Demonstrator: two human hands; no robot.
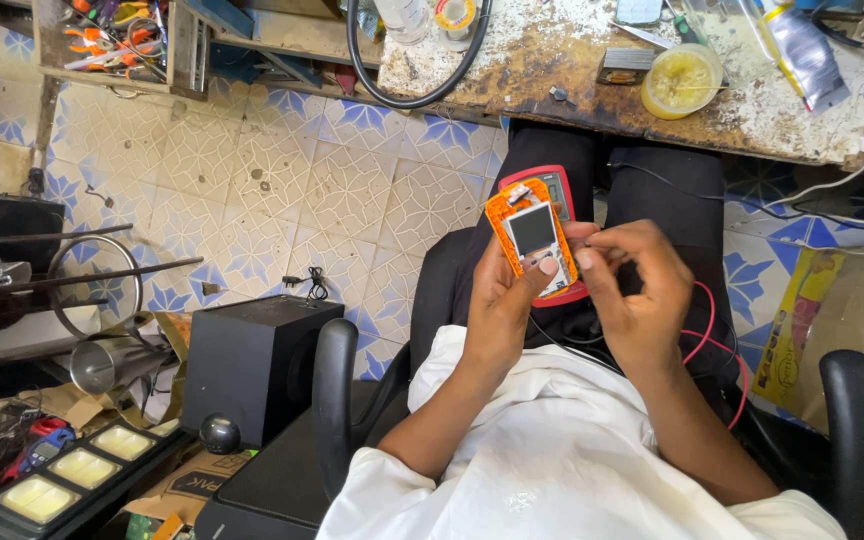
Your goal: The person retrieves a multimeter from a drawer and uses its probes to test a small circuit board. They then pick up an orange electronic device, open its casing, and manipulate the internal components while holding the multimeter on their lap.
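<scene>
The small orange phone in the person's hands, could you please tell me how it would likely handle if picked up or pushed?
The orange phone is probably light, since the left hand props it up with fingers and thumb alone. It looks stiff, keeping its flat shape unsupported at the top. Its glossy screen may be fragile and slippery, so the right hand steadying its edge seems wise.

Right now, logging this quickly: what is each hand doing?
Left hand: closed around the small orange phone, thumb on its keys.
Right hand: fingers pinched at the phone's right edge; whether it holds anything cannot be told.
</scene>
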